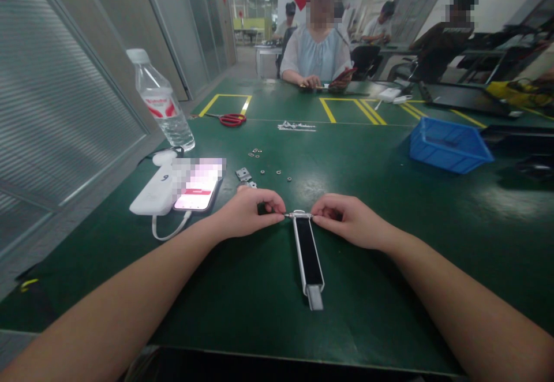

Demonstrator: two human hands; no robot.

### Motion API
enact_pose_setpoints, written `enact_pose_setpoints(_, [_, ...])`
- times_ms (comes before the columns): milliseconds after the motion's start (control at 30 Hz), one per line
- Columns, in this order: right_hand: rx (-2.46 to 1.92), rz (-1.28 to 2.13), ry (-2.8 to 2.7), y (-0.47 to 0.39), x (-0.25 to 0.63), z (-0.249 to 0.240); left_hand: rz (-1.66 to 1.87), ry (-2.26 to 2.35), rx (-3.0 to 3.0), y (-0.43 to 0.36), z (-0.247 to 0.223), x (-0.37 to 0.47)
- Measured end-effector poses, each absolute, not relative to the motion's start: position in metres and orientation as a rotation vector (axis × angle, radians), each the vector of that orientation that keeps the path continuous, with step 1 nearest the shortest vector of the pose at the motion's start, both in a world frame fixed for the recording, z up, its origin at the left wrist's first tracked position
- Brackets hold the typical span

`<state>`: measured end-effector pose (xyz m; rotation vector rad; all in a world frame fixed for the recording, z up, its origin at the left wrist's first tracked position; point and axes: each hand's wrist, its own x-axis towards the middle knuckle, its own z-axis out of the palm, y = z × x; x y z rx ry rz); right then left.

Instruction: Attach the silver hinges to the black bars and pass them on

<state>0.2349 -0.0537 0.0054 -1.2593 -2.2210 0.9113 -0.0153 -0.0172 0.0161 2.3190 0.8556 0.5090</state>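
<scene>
My left hand (246, 213) is closed in a pinch on the left end of a thin metal rod (299, 215). At the rod's other end, my right hand (355, 220) pinches with thumb and fingertips. The rod lies across the far end of a long white-edged bar with a black face (309, 252). A flat grey metal tab (315, 299) sticks out of the bar's near end. Just beyond my left hand is a small metal hinge-like piece (243, 174), partly hidden by the hand. Several small nuts and rings (279, 172) lie scattered past both hands.
On the left are a water bottle (167, 108), a white power bank (158, 188) and a lit phone (199, 186) joined by a cable. Red-handled scissors (232, 120) and small metal strips (296, 126) lie farther back. A blue bin (450, 145) stands right. Opposite sits a person (318, 53).
</scene>
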Motion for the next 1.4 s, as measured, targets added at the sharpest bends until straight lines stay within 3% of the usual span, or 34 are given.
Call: enact_pose_setpoints(1400, [-1.239, 0.86, -2.255, -0.054, 0.2343, 0.0033, 0.579, 0.847, 2.572, -0.0253, 0.0125, -0.0142])
